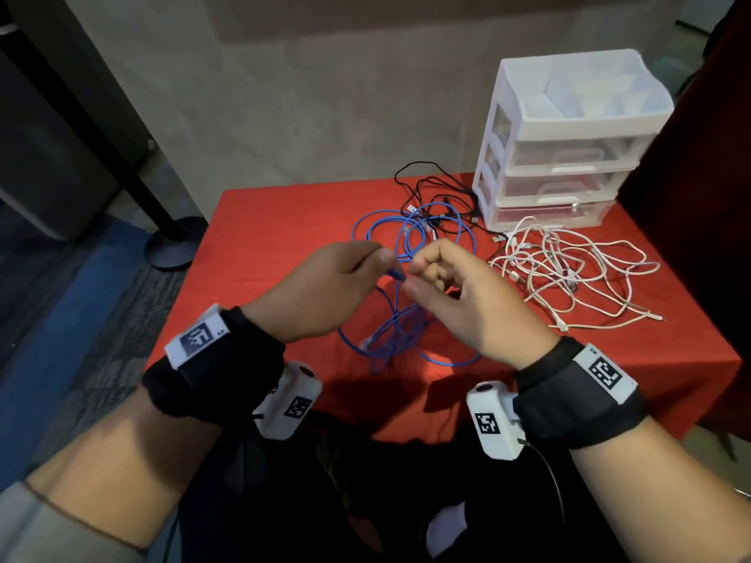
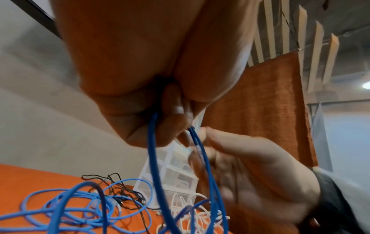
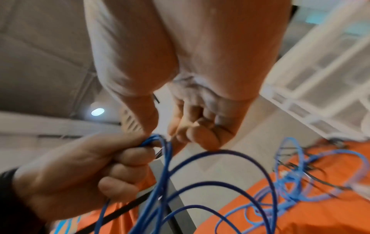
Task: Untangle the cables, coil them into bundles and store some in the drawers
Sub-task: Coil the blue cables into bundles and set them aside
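The red-covered counter point(image 1: 284, 221) carried, at two o'clock, a white drawer unit point(image 1: 569, 128) with three shut clear drawers, contents unclear. Loose white cables point(image 1: 569, 274) lay at three o'clock. At centre, the left hand point(image 1: 321, 290) pinched the blue cable point(image 1: 400, 331); the right hand point(image 1: 459, 302), fingers curled in a narrow grip, touched it.

cable tangles point(image 1: 414, 237) before drawer unit point(image 1: 569, 140)

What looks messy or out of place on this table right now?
Three loose tangles: the blue cable sprawls mid-table, partly lifted by the left hand, the black cable overlaps it behind, and the white cable heaps before the drawer unit. None is coiled. No damage shows.
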{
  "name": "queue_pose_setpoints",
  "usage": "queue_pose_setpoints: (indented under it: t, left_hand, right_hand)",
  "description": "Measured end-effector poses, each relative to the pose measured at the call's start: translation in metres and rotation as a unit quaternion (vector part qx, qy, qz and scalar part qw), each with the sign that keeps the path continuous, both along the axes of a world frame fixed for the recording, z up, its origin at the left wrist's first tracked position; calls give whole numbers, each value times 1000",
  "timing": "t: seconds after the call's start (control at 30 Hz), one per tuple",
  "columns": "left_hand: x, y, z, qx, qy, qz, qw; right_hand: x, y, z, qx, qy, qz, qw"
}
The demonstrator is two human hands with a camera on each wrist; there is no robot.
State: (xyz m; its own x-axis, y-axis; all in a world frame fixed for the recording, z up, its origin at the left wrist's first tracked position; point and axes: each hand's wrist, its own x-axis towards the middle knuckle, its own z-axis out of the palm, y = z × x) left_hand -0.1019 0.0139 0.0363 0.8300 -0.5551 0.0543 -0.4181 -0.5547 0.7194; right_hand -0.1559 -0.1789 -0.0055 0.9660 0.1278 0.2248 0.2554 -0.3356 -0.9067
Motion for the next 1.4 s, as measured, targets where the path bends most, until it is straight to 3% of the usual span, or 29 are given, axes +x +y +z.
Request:
queue_pose_setpoints:
  t: [0.13, 0.27, 0.33, 0.47, 0.7, 0.87, 0.97, 1.13, 1.3, 1.4]
  left_hand:
    - [12, 18, 1, -114, 50, 38, 991]
    - [9, 17, -4, -169, 108, 57, 978]
    - [6, 16, -5, -173, 128, 52, 975]
    - [11, 25, 3, -97, 166, -2, 981]
    - [15, 28, 2, -152, 253, 19, 955]
    - [14, 30, 1, -230, 321, 42, 918]
    - [12, 32, -1, -237, 331, 46, 912]
    - [12, 45, 3, -217, 332, 47, 917]
    - [11, 52, 7, -238, 323, 65, 914]
    - [11, 49, 7, -280, 328, 97, 897]
  right_hand:
    - [-10, -10, -11, 26, 123, 98, 987]
    - [-8, -5, -18, 40, 100, 94, 990]
    - [-5, -3, -17, 33, 97, 88, 991]
    - [-5, -10, -14, 32, 103, 45, 993]
    - [-3, -12, -4, 90, 95, -22, 991]
    - [-10, -13, -7, 99, 121, 84, 984]
    - [-10, -8, -8, 87, 137, 127, 979]
    - [-3, -19, 1, 107, 111, 1, 988]
    - [0, -38, 9, 126, 90, -62, 986]
    - [-1, -37, 4, 160, 69, -95, 980]
